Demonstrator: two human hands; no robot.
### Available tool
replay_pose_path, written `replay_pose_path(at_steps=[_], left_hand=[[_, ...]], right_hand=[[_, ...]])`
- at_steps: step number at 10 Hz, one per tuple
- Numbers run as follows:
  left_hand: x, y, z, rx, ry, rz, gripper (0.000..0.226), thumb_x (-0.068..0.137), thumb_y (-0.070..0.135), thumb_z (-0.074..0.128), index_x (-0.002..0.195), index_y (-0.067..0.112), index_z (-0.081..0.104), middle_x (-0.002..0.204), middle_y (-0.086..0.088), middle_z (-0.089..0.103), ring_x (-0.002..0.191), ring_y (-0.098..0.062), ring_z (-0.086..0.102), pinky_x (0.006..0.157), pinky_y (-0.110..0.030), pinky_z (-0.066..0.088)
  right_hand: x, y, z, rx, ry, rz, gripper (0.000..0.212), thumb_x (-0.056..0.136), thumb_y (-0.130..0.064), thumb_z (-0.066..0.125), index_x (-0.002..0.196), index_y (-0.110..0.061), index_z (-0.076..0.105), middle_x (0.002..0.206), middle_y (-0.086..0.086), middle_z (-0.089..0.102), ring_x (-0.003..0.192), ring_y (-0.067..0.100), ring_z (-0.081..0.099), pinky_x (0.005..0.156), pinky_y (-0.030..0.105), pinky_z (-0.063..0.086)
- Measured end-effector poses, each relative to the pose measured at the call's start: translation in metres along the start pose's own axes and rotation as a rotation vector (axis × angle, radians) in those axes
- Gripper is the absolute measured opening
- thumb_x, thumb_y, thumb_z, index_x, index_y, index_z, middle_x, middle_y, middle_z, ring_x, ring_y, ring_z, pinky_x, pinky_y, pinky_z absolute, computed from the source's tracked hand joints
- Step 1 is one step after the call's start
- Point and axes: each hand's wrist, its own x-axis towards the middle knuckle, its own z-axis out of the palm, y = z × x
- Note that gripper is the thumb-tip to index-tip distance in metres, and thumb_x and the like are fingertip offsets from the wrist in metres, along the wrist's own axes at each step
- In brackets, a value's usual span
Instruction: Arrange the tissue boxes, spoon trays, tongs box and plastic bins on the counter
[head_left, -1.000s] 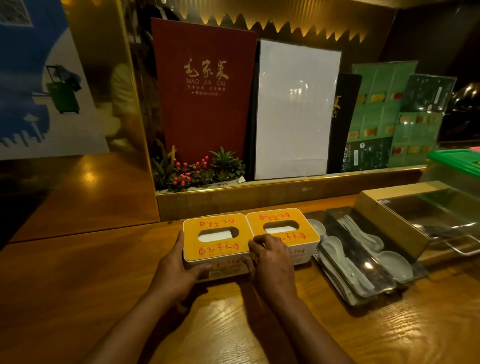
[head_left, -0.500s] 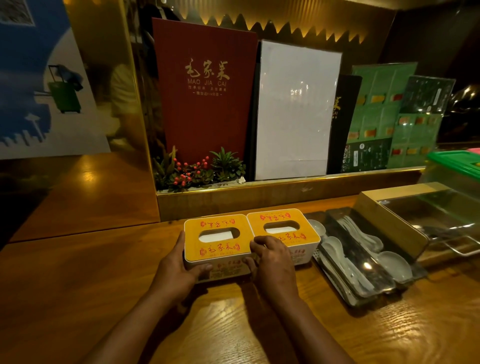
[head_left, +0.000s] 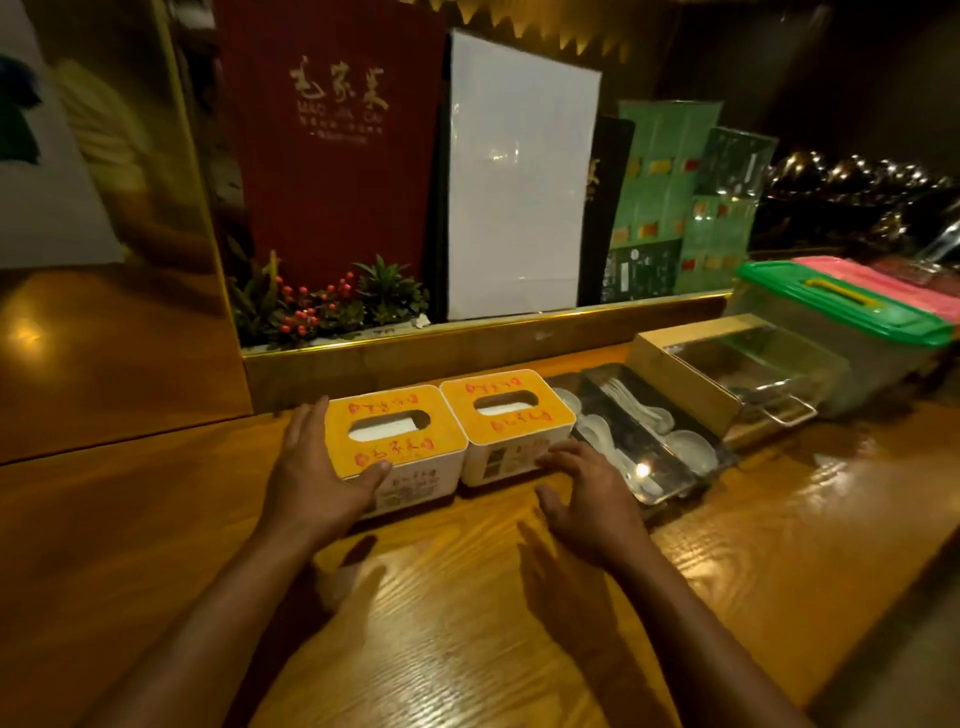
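The left hand (head_left: 311, 478) cups the left tissue box (head_left: 396, 441): fingers (head_left: 304, 421) flat along its left side, thumb hooked over the near top edge, a loose hold and no clamp. The right hand (head_left: 587, 493) is open, fingers (head_left: 558, 457) spread, tips at the near right corner of the right tissue box (head_left: 506, 421), gripping nothing.

Both boxes sit side by side, touching, on the worktop (head_left: 467, 597) below the raised ledge (head_left: 415, 353). Just right lie the spoon trays (head_left: 639, 441), then the tongs box (head_left: 727, 379), then the bins (head_left: 852, 322).

Risk, as I judge it: a push rightward drives the right box into the nearer tray and rattles the spoons; uneven pressure skews the pair, since the lacquered wood looks slick.

The boxes are rounded white plastic with orange printed lids and oval slots. The trays are shiny metal, the spoons glossy white, the bins clear with green and pink lids.
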Motion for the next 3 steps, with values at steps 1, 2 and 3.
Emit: replay_pose_path(at_steps=[1, 2, 3], left_hand=[[-0.002, 0.033, -0.003, 0.073, -0.033, 0.122, 0.081, 0.078, 0.041, 0.082, 0.148, 0.024, 0.046, 0.166, -0.006, 0.024, 0.148, -0.032, 0.031, 0.113, -0.049, 0.037], [-0.005, 0.067, -0.002, 0.076, -0.164, 0.257, 0.071, 0.078, 0.04, 0.081, 0.142, 0.026, 0.054, 0.166, -0.005, 0.025, 0.145, -0.029, 0.037, 0.112, -0.044, 0.039], [-0.008, 0.105, -0.003, 0.11, -0.248, 0.372, 0.07, 0.078, 0.043, 0.081, 0.141, 0.03, 0.053, 0.167, -0.003, 0.022, 0.139, -0.03, 0.047, 0.11, -0.046, 0.043]], right_hand=[[-0.021, 0.021, -0.032, -0.043, -0.088, 0.115, 0.033, 0.089, -0.035, 0.069, 0.122, -0.033, 0.064, 0.137, -0.007, 0.054, 0.121, 0.012, 0.051, 0.096, 0.032, 0.047], [-0.039, 0.037, -0.063, -0.061, -0.092, 0.167, 0.03, 0.089, -0.036, 0.069, 0.118, -0.035, 0.065, 0.127, -0.006, 0.061, 0.104, 0.008, 0.059, 0.083, 0.032, 0.054], [-0.049, 0.04, -0.103, -0.003, -0.031, 0.193, 0.028, 0.088, -0.034, 0.071, 0.116, -0.037, 0.065, 0.119, -0.009, 0.063, 0.09, 0.002, 0.06, 0.067, 0.024, 0.054]])
